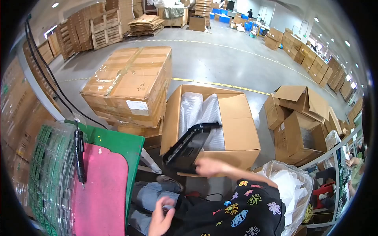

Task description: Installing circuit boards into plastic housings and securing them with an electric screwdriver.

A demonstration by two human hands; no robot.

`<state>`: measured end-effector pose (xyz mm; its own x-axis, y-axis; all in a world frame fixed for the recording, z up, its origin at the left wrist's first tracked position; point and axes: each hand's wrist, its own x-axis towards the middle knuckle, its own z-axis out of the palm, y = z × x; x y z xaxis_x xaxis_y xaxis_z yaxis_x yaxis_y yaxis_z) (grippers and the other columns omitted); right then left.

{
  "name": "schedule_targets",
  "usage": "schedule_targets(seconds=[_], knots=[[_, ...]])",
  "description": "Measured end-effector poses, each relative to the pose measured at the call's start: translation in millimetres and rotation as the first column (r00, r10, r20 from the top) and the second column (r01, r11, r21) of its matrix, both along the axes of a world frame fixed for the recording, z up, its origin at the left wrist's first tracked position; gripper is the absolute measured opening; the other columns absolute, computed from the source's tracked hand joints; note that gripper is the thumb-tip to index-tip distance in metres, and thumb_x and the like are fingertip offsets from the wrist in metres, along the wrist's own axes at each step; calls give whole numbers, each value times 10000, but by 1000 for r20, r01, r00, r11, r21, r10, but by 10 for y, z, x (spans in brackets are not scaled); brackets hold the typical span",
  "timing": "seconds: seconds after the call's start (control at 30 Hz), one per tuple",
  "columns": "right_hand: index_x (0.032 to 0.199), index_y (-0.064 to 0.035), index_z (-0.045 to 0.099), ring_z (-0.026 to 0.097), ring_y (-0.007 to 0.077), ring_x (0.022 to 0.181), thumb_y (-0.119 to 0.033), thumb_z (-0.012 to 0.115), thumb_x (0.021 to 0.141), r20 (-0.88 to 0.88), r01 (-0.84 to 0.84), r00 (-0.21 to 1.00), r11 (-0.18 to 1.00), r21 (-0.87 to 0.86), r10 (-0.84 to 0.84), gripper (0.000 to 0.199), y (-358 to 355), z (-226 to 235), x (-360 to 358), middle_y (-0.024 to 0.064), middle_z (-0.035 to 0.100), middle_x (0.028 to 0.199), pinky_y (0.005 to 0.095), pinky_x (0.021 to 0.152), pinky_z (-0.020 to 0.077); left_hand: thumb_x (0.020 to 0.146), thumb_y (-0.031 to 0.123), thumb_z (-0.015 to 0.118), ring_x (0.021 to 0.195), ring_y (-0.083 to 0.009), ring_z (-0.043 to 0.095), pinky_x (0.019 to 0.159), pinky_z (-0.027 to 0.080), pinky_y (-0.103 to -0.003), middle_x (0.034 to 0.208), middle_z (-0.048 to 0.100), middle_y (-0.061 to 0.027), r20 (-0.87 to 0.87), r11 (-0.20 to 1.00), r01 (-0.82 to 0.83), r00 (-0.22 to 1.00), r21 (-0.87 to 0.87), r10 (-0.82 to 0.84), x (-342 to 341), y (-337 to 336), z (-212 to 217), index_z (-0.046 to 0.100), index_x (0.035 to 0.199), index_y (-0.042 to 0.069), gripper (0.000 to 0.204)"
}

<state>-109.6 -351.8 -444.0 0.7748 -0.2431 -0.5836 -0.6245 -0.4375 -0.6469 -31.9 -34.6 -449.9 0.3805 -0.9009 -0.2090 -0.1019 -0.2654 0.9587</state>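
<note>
My right hand (208, 166) is closed on the near end of a black plastic housing (184, 152), a tray-like frame with raised edges. The housing is tilted over the near left side of an open cardboard box (239, 122). In that box stand pieces wrapped in white ribbed foam (190, 112); the housing hides part of them. Above my lap, beside the green workbench, my left hand (161, 216) holds nothing, its thumb and fingers apart.
On the green workbench (136, 142) lies a pink mat (100, 185), with a black electric screwdriver (79, 157) on a cable and stacked clear plastic trays (49, 177). A large taped carton (126, 74) stands ahead left. Open cartons (297, 135) and a plastic-lined bin (289, 188) are right.
</note>
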Motion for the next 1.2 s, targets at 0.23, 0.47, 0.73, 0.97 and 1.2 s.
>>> schedule_targets(seconds=[0.23, 0.47, 0.73, 0.97, 1.2], knots=[[1184, -28, 444, 661, 199, 619, -278, 497, 1017, 132, -62, 991, 941, 334, 18, 305, 872, -947, -431, 106, 648, 765, 348, 572, 527, 921, 134, 682, 1332, -278, 399, 1116, 317, -358, 1513, 300, -230, -276, 714, -700, 692, -29, 667, -52, -973, -1219, -31, 1549, 32, 956], [1310, -89, 471, 641, 211, 926, -535, 463, 1009, -101, 580, 685, 457, 674, -721, 538, 490, -1318, -284, 104, 613, 1120, 388, 780, 562, 746, -75, 592, 1375, -302, 345, 1161, 238, -364, 1514, 292, -207, -317, 712, -686, 716, -151, 622, -220, -1074, -1112, 64, 1545, 41, 965], [1132, -53, 594, 648, 226, 996, -267, 474, 1029, 1, 454, 452, 231, 861, -892, 266, 157, -1197, -68, 70, 679, 1062, 436, 877, 520, 694, -102, 587, 1438, -328, 277, 1182, 215, -398, 1540, 240, -234, -119, 745, -556, 823, -370, 555, -319, -416, -34, -6, 1552, 14, 1049], [1093, 5, 605, 664, 182, 879, -215, 589, 972, 526, 47, 580, 671, 740, -622, 251, 646, 109, 332, 103, 675, 1029, 315, 690, 534, 794, 92, 671, 802, -274, 682, 679, 528, -389, 1042, 640, -237, 391, 705, -709, 646, -10, 656, -199, 1022, 1077, 79, 1542, -23, 961], [889, 76, 597, 646, 181, 641, -172, 543, 1001, 415, -297, 907, 807, 511, 72, 277, 1196, 396, 982, 153, 671, 759, 287, 607, 528, 837, 257, 702, 682, -435, 647, 661, 521, -507, 758, 652, -221, 597, 416, -835, 548, 360, 586, -427, 1942, 1432, 219, 1527, 56, 867]])
